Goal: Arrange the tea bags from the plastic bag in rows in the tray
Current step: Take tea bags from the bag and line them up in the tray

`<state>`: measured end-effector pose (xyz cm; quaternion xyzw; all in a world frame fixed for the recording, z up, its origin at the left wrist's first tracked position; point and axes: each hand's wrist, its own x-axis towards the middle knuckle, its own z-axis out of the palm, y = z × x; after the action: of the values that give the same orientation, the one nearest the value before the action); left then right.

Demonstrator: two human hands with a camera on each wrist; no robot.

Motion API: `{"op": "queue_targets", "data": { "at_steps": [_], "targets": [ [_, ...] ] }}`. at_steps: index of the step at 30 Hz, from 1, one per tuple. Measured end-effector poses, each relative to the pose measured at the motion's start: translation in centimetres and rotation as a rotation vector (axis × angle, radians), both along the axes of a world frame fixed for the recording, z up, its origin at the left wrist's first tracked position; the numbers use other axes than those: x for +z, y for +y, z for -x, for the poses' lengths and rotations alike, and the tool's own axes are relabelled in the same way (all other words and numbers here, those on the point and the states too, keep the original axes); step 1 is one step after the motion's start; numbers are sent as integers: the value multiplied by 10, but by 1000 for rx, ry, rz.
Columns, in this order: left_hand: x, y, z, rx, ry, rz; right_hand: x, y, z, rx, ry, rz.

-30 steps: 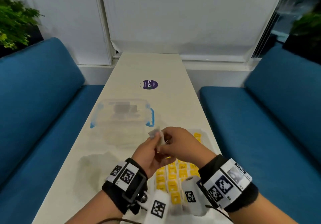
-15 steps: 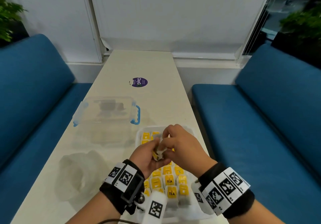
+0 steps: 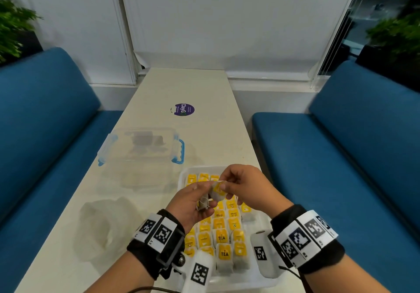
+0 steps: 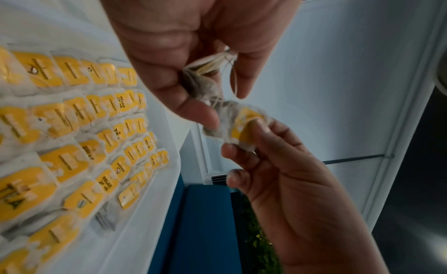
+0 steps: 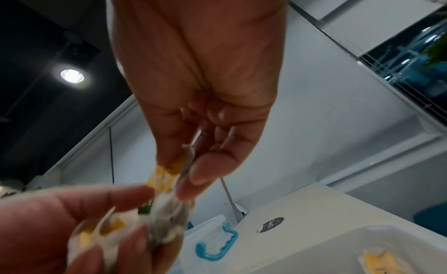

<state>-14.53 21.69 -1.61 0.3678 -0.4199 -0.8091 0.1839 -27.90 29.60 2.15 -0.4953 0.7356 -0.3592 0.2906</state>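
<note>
Both hands hover close together over the white tray (image 3: 181,179), which holds several rows of yellow-tagged tea bags (image 3: 221,238). My left hand (image 3: 205,198) grips a small bunch of tea bags (image 4: 205,86) with tangled strings. My right hand (image 3: 223,187) pinches a single tea bag (image 3: 217,192) by its yellow tag, and this bag still touches the bunch. From the left wrist, the pinched tea bag (image 4: 241,123) hangs between the two hands beside the tray's rows (image 4: 72,134). The right wrist shows the yellow tag (image 5: 167,174) under my thumb. The crumpled plastic bag (image 3: 102,224) lies left of the tray.
A clear lidded box (image 3: 141,149) with blue latches (image 3: 179,154) stands beyond the plastic bag, left of the tray's far end. A purple round sticker (image 3: 184,109) sits further up the table. Blue benches (image 3: 341,167) flank the narrow table on both sides.
Both hands came down and nearer to me, over the tray. The head view tilted down, so more of the tray's rows show. The right hand now pinches one tea bag at the bunch.
</note>
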Motion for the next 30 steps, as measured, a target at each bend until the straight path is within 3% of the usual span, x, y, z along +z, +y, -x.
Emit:
{"op": "queue_targets", "data": {
  "at_steps": [4, 12, 17, 24, 30],
  "targets": [
    [-7, -3, -5, 35, -41, -54, 7, 1, 14, -8, 20, -46],
    [-20, -8, -15, -24, -120, -45, -8, 1, 35, -2, 391, -346],
    [-23, -6, -19, -55, -146, -25, -37, 0, 45, 142, 616, -661],
    [-30, -9, -28, -33, -169, -21, -63, -13, 45, 357, 583, -982],
    [-31, -7, -35, -78, -207, 86, -66, -31, 41, 362, 672, -937]
  ]
}}
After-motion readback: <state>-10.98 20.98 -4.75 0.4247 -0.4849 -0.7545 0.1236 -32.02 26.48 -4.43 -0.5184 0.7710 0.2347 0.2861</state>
